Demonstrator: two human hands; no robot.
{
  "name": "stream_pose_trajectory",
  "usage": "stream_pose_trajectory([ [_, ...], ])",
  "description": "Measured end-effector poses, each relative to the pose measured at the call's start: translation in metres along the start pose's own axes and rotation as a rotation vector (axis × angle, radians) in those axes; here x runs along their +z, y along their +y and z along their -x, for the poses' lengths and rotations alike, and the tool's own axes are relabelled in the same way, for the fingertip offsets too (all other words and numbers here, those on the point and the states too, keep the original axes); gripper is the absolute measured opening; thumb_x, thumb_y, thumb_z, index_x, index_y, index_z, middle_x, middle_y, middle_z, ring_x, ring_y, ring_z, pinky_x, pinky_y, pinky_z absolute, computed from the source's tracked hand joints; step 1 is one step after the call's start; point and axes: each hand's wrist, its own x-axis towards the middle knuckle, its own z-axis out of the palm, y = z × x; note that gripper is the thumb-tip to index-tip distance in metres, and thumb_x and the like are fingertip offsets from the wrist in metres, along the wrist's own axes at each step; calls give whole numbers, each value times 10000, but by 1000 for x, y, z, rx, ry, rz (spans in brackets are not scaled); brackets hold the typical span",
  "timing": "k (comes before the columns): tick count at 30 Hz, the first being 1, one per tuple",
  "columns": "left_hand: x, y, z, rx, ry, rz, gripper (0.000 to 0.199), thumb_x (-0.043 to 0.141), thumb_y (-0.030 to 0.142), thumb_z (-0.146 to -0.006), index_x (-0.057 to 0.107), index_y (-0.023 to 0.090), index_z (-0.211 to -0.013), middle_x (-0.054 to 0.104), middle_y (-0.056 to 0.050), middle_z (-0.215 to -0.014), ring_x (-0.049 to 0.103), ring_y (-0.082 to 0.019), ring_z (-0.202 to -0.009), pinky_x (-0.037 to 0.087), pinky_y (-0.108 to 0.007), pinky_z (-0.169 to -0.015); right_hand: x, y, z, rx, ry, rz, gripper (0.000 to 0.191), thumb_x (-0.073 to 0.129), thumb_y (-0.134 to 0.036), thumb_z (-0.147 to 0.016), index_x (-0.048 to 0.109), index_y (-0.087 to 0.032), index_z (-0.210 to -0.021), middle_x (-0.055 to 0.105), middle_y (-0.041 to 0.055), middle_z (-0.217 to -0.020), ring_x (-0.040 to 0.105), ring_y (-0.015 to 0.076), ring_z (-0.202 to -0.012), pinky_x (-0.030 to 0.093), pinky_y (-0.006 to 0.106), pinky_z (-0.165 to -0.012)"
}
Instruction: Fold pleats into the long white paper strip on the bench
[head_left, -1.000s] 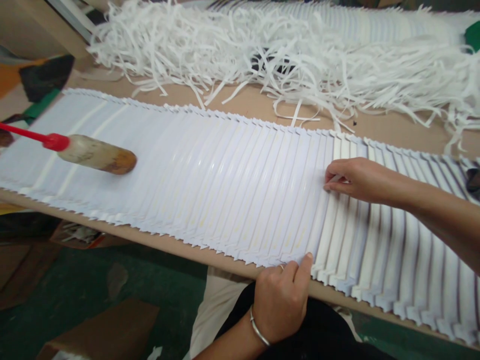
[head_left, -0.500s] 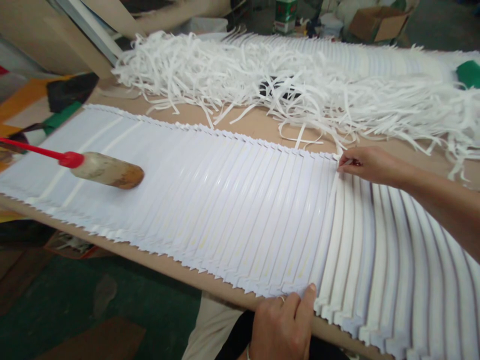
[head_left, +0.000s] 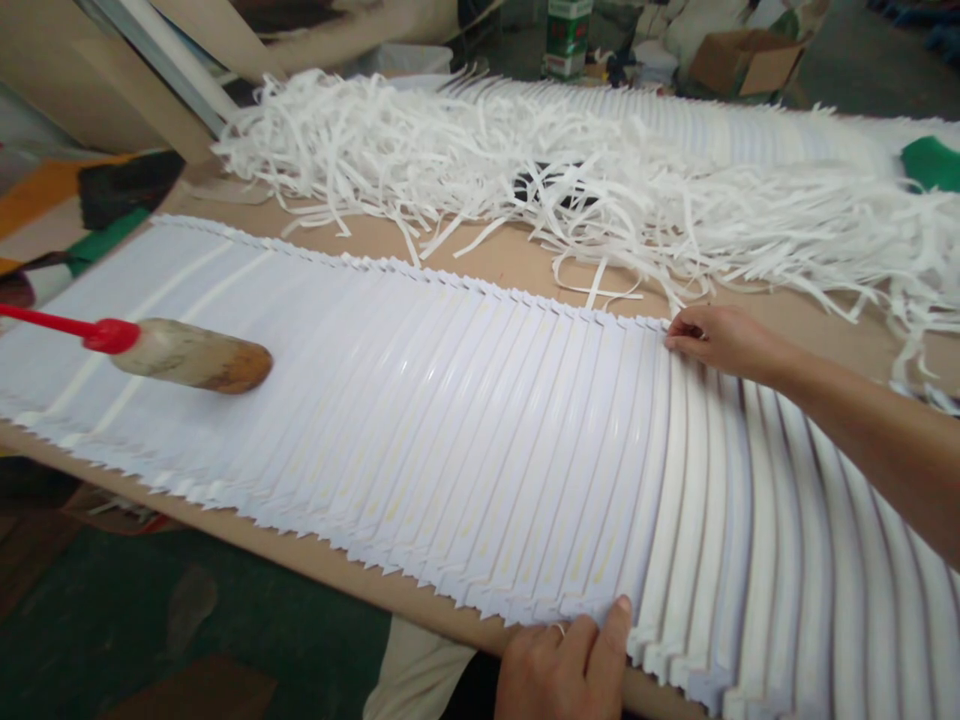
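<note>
Overlapping white sheets [head_left: 480, 430] lie in a long staggered row with jagged ends. My right hand [head_left: 701, 335] is at their far edge, finger and thumb pinched at the top end of a narrow white strip [head_left: 660, 430] that runs along one sheet's edge down toward me. At the near edge rests my left hand [head_left: 562, 665], with one finger stretched onto the sheets near the strip's lower end and the other fingers bent along the edge. A squeeze bottle [head_left: 191, 355] with a red nozzle and brownish contents lies on its side on the sheets at the left.
A tangled heap of white strips [head_left: 420, 150] spreads across the far side of the brown table [head_left: 495, 250]. Behind it lies another row of layered sheets [head_left: 750, 130]. A green piece [head_left: 930, 165] sits at the far right. A green tin [head_left: 566, 40] and a cardboard box [head_left: 746, 62] stand beyond.
The strip, which stood slightly off the sheets near my right hand, now lies flatter along the edge. Both hands stay at nearly the same spots on the sheets; the view has shifted slightly.
</note>
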Motion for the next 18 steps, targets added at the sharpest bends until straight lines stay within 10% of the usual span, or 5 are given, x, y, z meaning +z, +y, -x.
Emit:
stream_pose_trajectory([
  [10,1,-1,0,-11,20,-22,352,382,35,-1043,688,172,-1152,543,68,-563,479,-140,-348,241,-370,-371,4,-5,-2,-5,-10,28,169,617,-377,-862,699,-239,-811,727,38,-750,650,217,-696,442,326,-669],
  [18,4,-4,11,43,-29,-86,199,588,147,-1016,719,174,-1163,533,60,-587,489,-98,-409,288,-245,-396,-9,0,-23,33,309,143,193,584,-357,-914,710,-221,-967,741,121,-934,656,279,-818,455,380,-719],
])
